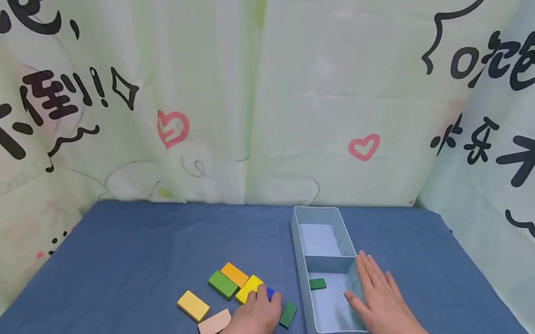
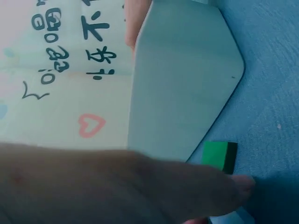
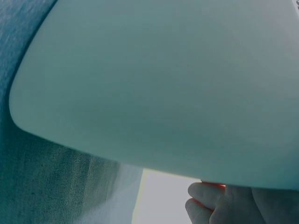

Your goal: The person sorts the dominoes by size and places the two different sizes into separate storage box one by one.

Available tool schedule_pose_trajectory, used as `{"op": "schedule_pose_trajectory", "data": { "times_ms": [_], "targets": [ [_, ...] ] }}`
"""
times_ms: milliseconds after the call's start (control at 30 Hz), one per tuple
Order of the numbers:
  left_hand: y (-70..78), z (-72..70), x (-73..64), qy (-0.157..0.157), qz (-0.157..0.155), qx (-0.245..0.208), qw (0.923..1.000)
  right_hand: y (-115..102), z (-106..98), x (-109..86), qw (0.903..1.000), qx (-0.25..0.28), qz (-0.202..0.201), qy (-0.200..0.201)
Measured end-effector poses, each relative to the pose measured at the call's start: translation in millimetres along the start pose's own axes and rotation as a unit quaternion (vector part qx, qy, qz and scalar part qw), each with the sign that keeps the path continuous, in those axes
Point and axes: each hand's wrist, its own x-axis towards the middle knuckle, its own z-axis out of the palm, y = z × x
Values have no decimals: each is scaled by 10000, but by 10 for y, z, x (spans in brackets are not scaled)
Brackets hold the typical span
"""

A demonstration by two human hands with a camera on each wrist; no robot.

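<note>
My left hand [image 1: 258, 318] reaches down among the blocks, with a blue block [image 1: 270, 293] pinched between thumb and fingers and mostly hidden by them. Right beside the fingertips is a yellow block [image 1: 247, 289]. A small dark green block [image 1: 288, 315] lies between this hand and a pale blue two-part box [image 1: 309, 313]; the left wrist view has the same green block [image 2: 215, 154] just past the thumb. My right hand [image 1: 382, 301], fingers straight, rests along the box's right wall. The box's near compartment contains another dark green block [image 1: 317, 283].
Left of the left hand lie a green block [image 1: 223, 284], an orange block [image 1: 234, 274], a light yellow block [image 1: 193, 306] and a pale pink block [image 1: 215, 325]. A blue cloth [image 1: 127, 272] covers the table. Printed curtains [image 1: 221, 85] hang behind and at both sides.
</note>
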Motion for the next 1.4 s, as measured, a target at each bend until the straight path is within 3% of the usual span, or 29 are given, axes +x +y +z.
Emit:
{"op": "schedule_pose_trajectory", "data": {
  "times_ms": [233, 600, 867, 1400],
  "targets": [
    [11, 23, 46, -74, -242, 160, 9996, 0, 14, -6, 10000, -35, 3, 19],
    [-30, -8, 16, -15, 1, 253, 9997, -3, 20, -11, 9999, -19, -82, 121],
    [-86, -14, 16, 117, 512, 368, 9979, 7, 18, 1, 10000, 55, 6, -32],
    [-86, -72, 34, 107, 422, 263, 9987, 4, 9, 8, 10000, 15, 37, -89]
  ]
}}
